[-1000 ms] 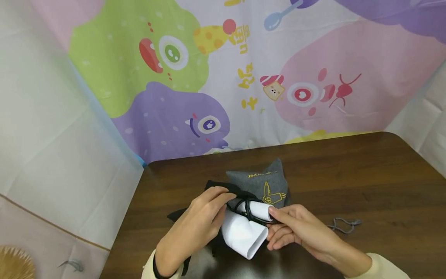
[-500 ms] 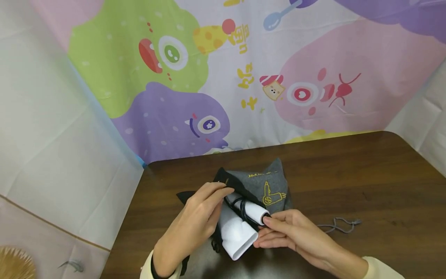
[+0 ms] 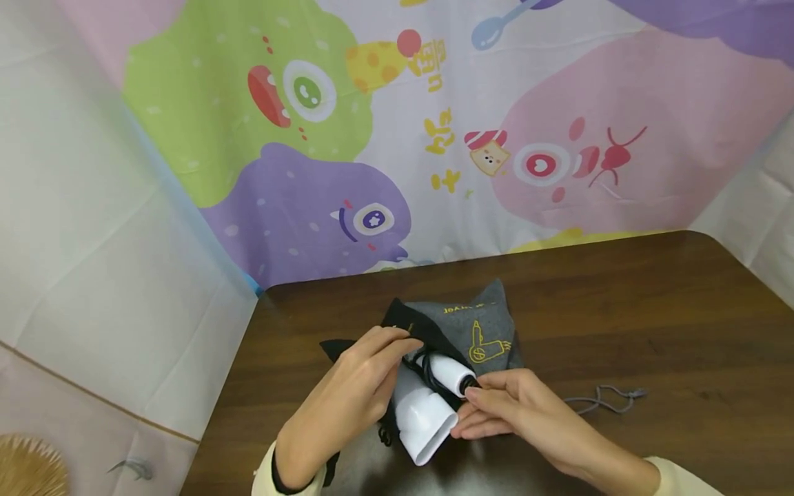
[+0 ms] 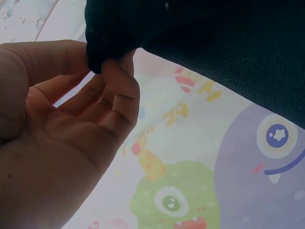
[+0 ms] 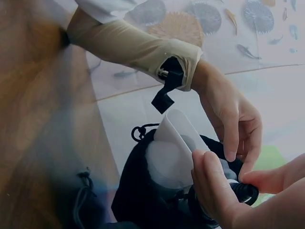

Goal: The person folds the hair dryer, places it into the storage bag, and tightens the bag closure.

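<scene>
A white hair dryer (image 3: 424,420) lies partly inside a black drawstring pouch (image 3: 424,325), its flat nozzle end towards me. Black cord is looped around its handle (image 3: 448,370). My left hand (image 3: 350,389) pinches the rim of the pouch between thumb and fingers; the left wrist view shows the black cloth (image 4: 205,47) hanging from them. With thumb and fingers, my right hand (image 3: 524,410) holds the handle's black end, where the cord leaves it. In the right wrist view the nozzle (image 5: 178,138) sticks out of the pouch mouth. The dryer's lower part is hidden by cloth.
Behind the black pouch lies a grey pouch (image 3: 477,334) with a yellow hair dryer print. A grey drawstring (image 3: 611,398) lies on the brown wooden table (image 3: 620,310) at the right. A cartoon-print curtain (image 3: 459,227) hangs at the table's back edge.
My left hand has pulled the pouch's black rim up over more of the handle. The right hand has shifted slightly left with the hair dryer, which is now deeper in the pouch.
</scene>
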